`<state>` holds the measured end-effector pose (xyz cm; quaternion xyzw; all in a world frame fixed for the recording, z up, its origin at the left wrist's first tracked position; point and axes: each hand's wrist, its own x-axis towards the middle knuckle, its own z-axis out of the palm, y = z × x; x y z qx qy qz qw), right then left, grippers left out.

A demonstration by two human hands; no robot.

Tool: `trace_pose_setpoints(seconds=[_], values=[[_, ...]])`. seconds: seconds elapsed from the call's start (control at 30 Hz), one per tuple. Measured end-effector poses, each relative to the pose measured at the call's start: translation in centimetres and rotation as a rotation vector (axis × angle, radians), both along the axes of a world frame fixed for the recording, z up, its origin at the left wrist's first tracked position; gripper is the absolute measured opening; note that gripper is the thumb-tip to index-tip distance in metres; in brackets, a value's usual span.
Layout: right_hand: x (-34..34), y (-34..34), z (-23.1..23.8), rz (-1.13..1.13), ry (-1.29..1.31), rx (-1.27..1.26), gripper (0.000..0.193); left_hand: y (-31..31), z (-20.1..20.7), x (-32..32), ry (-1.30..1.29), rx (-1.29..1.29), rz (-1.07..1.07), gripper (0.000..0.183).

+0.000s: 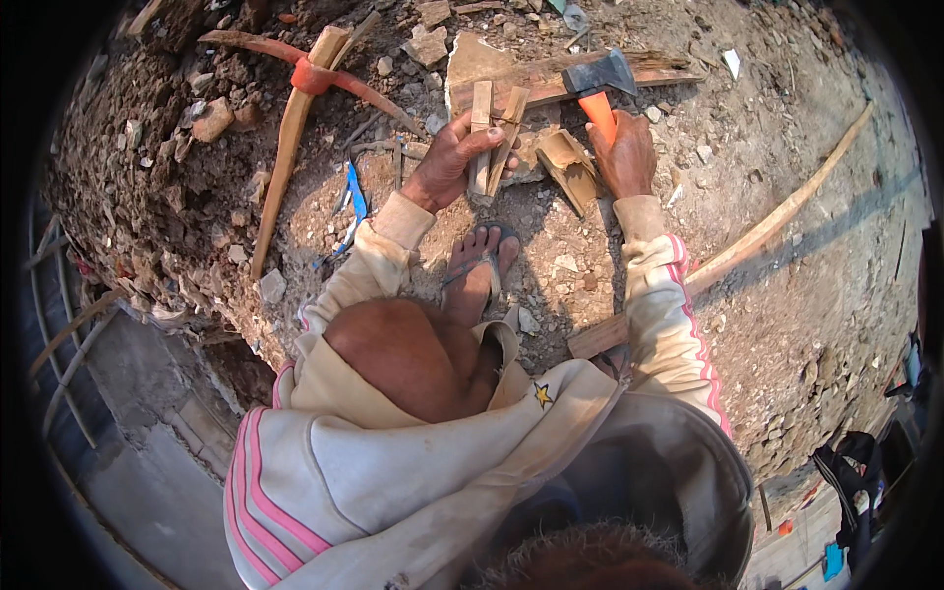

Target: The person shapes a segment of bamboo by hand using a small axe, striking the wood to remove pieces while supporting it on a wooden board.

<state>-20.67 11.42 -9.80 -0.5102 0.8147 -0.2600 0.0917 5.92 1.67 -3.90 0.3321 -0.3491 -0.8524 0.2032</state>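
Observation:
My left hand [444, 169] is closed around two short wooden pieces [481, 118], which stick out between thumb and fingers in a narrow V. My right hand [627, 155] grips the orange handle of a hatchet [598, 108] close below its dark metal head. The hatchet head lies over a rough wooden plank [541, 87] on the ground, beyond both hands. Between my hands rests a curved, split chunk of wood [568, 165], touched by neither. Whether the hatchet head touches the plank, I cannot tell.
A pickaxe [313, 77] with a red head and wooden handle lies at the left on rubble. To the right, a long wooden pole [777, 218] slants across the ground. My sandaled foot [474, 275] is just below my left hand. A blue strip [356, 193] lies near my left wrist.

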Motion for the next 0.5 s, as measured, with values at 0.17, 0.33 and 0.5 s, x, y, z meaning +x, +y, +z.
trace_pose_setpoints(seconds=[0.17,0.33,0.5], values=[[3.2,-3.3,9.3,0.298,-0.715,0.052,0.044,0.2,0.9,-0.3,-0.029,-0.038,-0.01,0.047],[4.7,-3.0,7.2,0.478,-0.728,0.29,0.047,0.2,-0.2,-0.5,-0.124,-0.228,0.009,0.048],[7.4,-2.3,8.1,0.42,-0.647,0.108,0.045,-0.2,-0.4,0.5,-0.43,-0.719,-0.012,0.053]])
